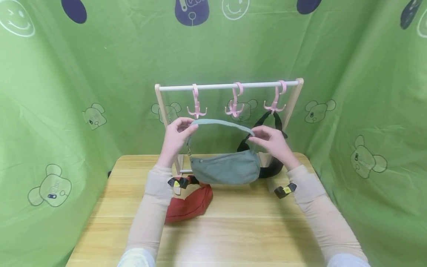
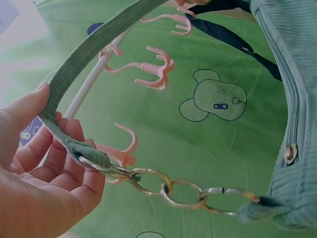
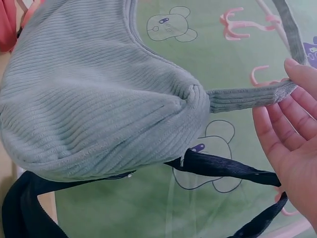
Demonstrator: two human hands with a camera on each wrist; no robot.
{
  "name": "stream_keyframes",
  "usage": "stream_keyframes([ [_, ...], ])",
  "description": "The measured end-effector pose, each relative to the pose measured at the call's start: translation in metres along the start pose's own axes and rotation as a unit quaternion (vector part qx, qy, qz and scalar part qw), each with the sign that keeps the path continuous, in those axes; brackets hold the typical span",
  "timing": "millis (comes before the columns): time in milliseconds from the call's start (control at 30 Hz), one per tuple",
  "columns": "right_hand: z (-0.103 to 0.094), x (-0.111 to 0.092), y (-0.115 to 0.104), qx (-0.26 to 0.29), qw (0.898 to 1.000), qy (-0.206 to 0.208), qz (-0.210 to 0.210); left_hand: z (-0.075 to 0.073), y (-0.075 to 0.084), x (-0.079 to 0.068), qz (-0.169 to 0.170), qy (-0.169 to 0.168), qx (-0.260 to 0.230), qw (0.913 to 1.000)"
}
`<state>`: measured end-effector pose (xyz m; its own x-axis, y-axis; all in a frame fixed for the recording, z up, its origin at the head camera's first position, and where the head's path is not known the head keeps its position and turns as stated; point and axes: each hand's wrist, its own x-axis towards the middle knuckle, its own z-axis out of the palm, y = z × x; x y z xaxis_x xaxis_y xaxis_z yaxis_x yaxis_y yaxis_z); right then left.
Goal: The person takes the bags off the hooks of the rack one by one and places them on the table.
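Grey-green corduroy shoulder bag (image 1: 225, 170) hangs in midair by its strap (image 1: 217, 121), in front of the white-railed rack (image 1: 217, 87). Left hand (image 1: 175, 137) pinches the strap near its chain end between thumb and bent fingers; right hand (image 1: 271, 142) pinches the other side, thumb against fingers. Metal chain links (image 2: 181, 193) join strap and bag.

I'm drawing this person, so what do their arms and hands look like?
The left hand and right hand are bare. Both sleeves are pale and wrinkled, with whiter cloth further up. Near each cuff sits a small black piece with a yellow patch.
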<state>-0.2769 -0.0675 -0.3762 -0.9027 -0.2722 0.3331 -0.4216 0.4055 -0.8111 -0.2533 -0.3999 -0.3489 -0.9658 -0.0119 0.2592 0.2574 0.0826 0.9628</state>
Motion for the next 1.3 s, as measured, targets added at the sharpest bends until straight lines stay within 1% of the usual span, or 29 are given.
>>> stream_keyframes([
  [100,-0.002,-0.001,-0.002,-0.007,1.000,0.003,0.003,-0.001,-0.003,-0.002,-0.001,-0.003,0.002,1.0000],
  [267,-0.004,-0.005,-0.005,-0.022,1.000,0.003,0.004,-0.002,-0.004,-0.007,0.011,-0.009,0.012,0.9998],
  [467,-0.005,-0.013,-0.006,-0.018,1.000,0.004,0.006,0.000,-0.003,-0.017,0.024,-0.014,0.022,0.9994],
  [633,-0.006,-0.023,-0.005,-0.010,1.000,-0.004,0.001,0.002,-0.007,-0.027,0.022,-0.019,0.028,0.9992],
  [767,-0.006,-0.030,-0.004,-0.009,1.000,-0.010,-0.003,0.004,-0.010,-0.036,0.013,-0.022,0.020,0.9995],
  [933,-0.007,-0.041,-0.002,-0.012,0.999,-0.031,0.007,0.006,-0.014,-0.047,0.004,-0.027,0.017,0.9995],
  [1100,-0.008,-0.052,0.003,-0.018,0.997,-0.069,0.028,0.006,-0.019,-0.056,-0.002,-0.037,0.030,0.9989],
  [1200,-0.008,-0.058,0.006,-0.020,0.995,-0.091,0.032,0.006,-0.023,-0.061,-0.012,-0.042,0.031,0.9986],
  [1300,-0.008,-0.064,0.010,-0.024,0.994,-0.107,0.031,0.007,-0.025,-0.067,-0.022,-0.047,0.023,0.9984],
])
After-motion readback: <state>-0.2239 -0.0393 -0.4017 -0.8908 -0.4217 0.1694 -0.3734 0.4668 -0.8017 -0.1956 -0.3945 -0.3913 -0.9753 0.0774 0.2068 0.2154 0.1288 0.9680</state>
